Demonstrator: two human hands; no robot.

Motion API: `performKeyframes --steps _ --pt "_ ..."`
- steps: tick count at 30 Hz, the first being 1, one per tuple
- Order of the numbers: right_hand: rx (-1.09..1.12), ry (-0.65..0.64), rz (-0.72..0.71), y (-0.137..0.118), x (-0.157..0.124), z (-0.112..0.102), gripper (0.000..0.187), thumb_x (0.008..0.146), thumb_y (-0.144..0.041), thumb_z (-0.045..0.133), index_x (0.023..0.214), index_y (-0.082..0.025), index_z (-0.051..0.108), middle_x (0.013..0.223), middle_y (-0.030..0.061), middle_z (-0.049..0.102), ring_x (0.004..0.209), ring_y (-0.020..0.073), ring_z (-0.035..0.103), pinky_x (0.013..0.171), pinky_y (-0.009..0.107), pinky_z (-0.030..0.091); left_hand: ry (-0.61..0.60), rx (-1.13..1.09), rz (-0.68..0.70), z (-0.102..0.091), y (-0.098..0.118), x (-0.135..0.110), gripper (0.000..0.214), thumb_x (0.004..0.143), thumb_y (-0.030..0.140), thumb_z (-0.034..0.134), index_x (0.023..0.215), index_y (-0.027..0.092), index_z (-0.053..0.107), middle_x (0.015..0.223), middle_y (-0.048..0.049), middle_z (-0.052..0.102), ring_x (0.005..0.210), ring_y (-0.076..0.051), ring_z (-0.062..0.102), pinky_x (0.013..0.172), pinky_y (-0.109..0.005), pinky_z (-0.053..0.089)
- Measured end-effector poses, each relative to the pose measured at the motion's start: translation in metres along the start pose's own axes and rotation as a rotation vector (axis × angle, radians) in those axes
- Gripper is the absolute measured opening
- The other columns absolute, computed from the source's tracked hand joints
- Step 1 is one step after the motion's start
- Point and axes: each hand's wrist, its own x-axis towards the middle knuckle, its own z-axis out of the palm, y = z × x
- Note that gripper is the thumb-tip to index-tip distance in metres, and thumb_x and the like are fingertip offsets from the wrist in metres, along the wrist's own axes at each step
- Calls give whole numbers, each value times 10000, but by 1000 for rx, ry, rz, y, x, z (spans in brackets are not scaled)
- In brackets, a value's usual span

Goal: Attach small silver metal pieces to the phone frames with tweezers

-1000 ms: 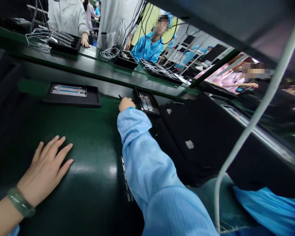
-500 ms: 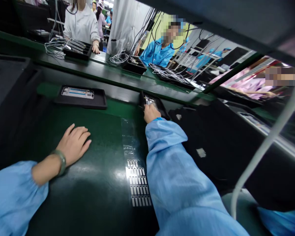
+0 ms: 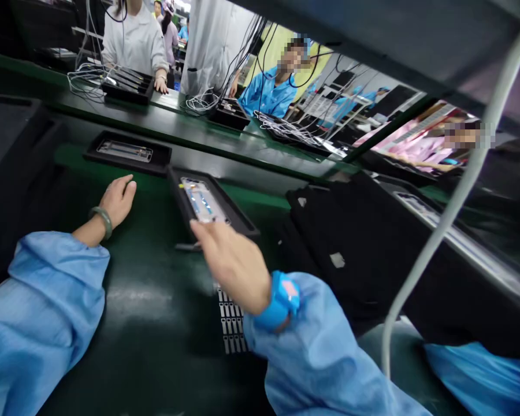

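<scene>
My right hand [image 3: 231, 263] is closed over the near edge of a black tray [image 3: 242, 222] in the middle of the bench. A phone frame [image 3: 203, 201] with blue strips lies inside this tray. A thin grey bar [image 3: 187, 247] shows beside the right fingers; whether the hand holds it is unclear. My left hand [image 3: 118, 202] is open, fingers stretched, just in front of a second black tray [image 3: 162, 159]. That tray also contains a phone frame [image 3: 125, 151]. Below my right hand lies a sheet of small pale tabs [image 3: 233, 326], partly hidden by the hand and sleeve.
Black cloth-like material [image 3: 364, 248] covers the right side, and a grey cable [image 3: 437, 225] hangs in front. A dark tray stack [image 3: 13, 156] stands at left. Beyond the ledge, co-workers sit near cable bundles [image 3: 286, 127] and a tool box [image 3: 127, 86].
My right hand has brought its tray left and nearer, into the middle. The left hand has moved forward to the other tray, which sits slightly farther back. The view has shifted slightly.
</scene>
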Motion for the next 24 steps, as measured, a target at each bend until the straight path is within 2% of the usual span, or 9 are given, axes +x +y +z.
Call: performKeyframes --steps 4,7,9,11,13,14,18,21,24 --pt "155 35 -141 -79 -29 -8 286 925 -137 396 1155 -75 555 746 45 582 636 158 537 465 311 393 -68 -126 38 -9 13 -33 434 901 403 481 1269 175 453 1261 -108 526 1078 -222 559 899 -459 474" --pt "378 -5 -167 -117 -49 -7 226 902 -181 456 1060 -110 601 719 21 585 594 146 537 426 295 369 -202 -129 78 -17 17 -52 430 872 465 465 1180 174 536 1158 -91 594 1033 -213 581 915 -417 469" --pt "635 -46 -247 -117 -57 -9 165 900 -246 492 954 -166 626 752 0 622 617 126 568 455 259 413 -293 -108 123 -24 18 -64 425 835 500 462 1091 190 601 1083 -75 625 1033 -221 575 951 -404 444" --pt "977 -62 -308 -94 -59 -9 210 902 -330 507 944 -168 635 946 16 663 805 94 621 661 201 499 -360 -87 161 -34 19 -75 436 833 509 434 1077 196 614 1060 -68 633 1046 -230 564 972 -411 424" --pt "1177 15 -78 -55 -62 -3 216 913 -315 484 895 -170 643 1024 44 658 950 115 613 818 225 491 -402 -64 180 -44 18 -85 444 849 502 411 1119 200 596 1085 -65 629 1044 -229 564 959 -410 432" --pt "1213 68 120 -34 -65 4 245 927 -322 458 862 -172 640 1037 55 654 969 135 605 836 255 486 -417 -51 187 -48 18 -88 441 857 497 408 1135 204 587 1096 -63 625 1033 -226 570 944 -405 444" --pt "1125 309 957 31 -89 47 458 927 -519 357 771 -168 607 776 38 612 628 104 549 535 219 441 -446 0 244 -58 21 -94 448 875 487 404 1170 194 569 1160 -88 595 1084 -237 557 971 -416 428" --pt "1179 367 1151 44 -107 70 429 863 -567 459 746 -167 560 577 -26 523 458 65 462 436 191 393 -423 42 365 -58 39 -96 496 886 488 399 1246 170 520 1301 -118 511 1258 -262 427 1073 -452 318" --pt "1411 350 1146 36 -113 70 312 753 -457 674 830 -179 555 653 -32 594 548 80 581 562 222 530 -469 79 604 -53 73 -105 485 917 473 369 1260 160 509 1322 -119 506 1282 -238 406 1073 -429 327"
